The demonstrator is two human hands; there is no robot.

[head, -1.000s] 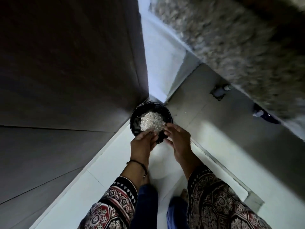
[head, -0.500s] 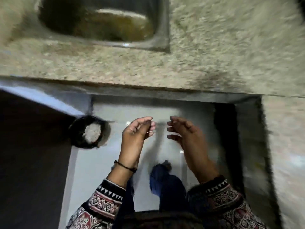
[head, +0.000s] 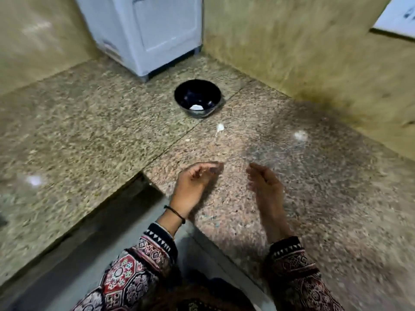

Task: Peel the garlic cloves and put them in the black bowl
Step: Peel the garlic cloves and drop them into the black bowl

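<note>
Garlic clove (head: 220,127): one, whitish, lying on the granite counter (head: 89,131) just nearer me than the black bowl (head: 197,98), not touching it. Bowl upright, something white inside; white appliance (head: 157,30) just behind it. Left hand (head: 195,178), well short of the bowl: fingers loosely curled, blurred, so I cannot tell whether it pinches anything. Right hand (head: 265,187), right of the bowl: fingers relaxed, holding nothing

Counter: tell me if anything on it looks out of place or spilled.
One garlic clove lies loose on the counter just in front of the black bowl, apart from it rather than inside. A tiny pale scrap lies nearby, too blurred to identify. Nothing else stands out.
</note>
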